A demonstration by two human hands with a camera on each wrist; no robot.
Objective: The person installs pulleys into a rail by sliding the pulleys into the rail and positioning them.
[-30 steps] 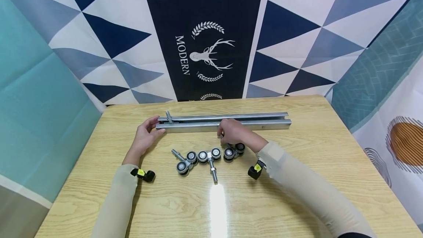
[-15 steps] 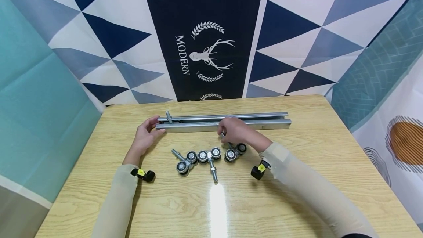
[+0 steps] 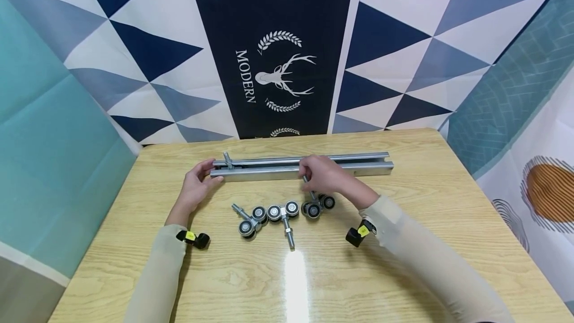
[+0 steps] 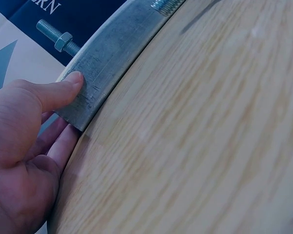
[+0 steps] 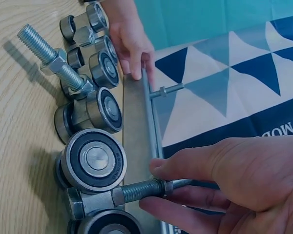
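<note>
A galvanised C-channel track (image 3: 255, 176) lies lengthwise at the back of the table, slot upward. My left hand (image 3: 196, 187) holds its left end, the thumb (image 4: 71, 87) on the front wall and the fingers round the end and behind. Near that end a threaded bolt with a nut (image 4: 63, 42) stands up out of the slot. In front of the track, my right hand (image 3: 326, 174) pinches the threaded bolt of a roller trolley (image 5: 95, 161) between thumb and fingers. The trolley's black-and-silver wheels point toward the front of the table, close over the wood.
Two more roller trolleys lie left of the held one: a middle trolley (image 3: 283, 211) with its bolt toward the front, and a left trolley (image 3: 247, 227) with its bolt toward the back left. A patterned cloth (image 3: 287, 64) hangs behind the wooden table (image 3: 233, 283).
My right hand has shifted slightly right, and the trolley in it has turned, its wheels now more level with each other. My left hand stays at the track's end.
</note>
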